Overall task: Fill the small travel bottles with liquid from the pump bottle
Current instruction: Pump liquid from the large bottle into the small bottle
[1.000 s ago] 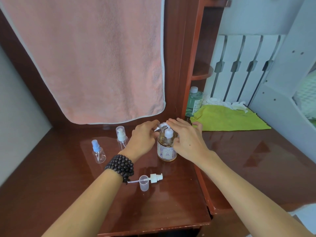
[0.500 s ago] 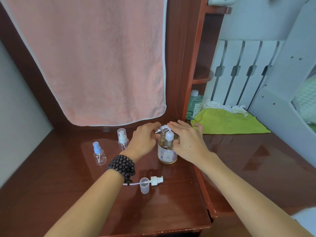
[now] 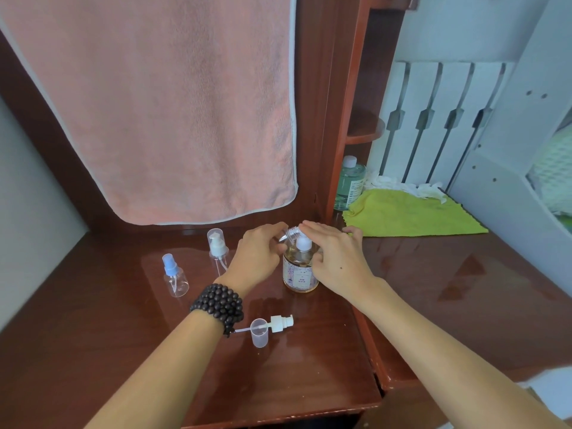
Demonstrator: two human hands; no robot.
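Note:
The pump bottle [image 3: 300,274], clear with amber liquid and a white pump head, stands on the wooden desk [image 3: 309,366]. My left hand [image 3: 258,255] pinches a small clear travel bottle [image 3: 289,235], tilted at the pump's nozzle and mostly hidden by my fingers. My right hand [image 3: 337,258] lies with straight fingers over the pump head, thumb beside the bottle's shoulder. Two more small bottles stand to the left: one with a blue spray top [image 3: 175,277], one with a white pump under a clear cap [image 3: 218,249].
A loose white pump head with its tube [image 3: 280,323] and a clear cap [image 3: 259,332] lie near my left wrist. A pink towel [image 3: 170,103] hangs behind. A green bottle [image 3: 349,184] and a yellow-green cloth [image 3: 408,215] sit at the back right.
Both hands stay at the pump bottle. The view has shifted slightly, and nothing else has moved.

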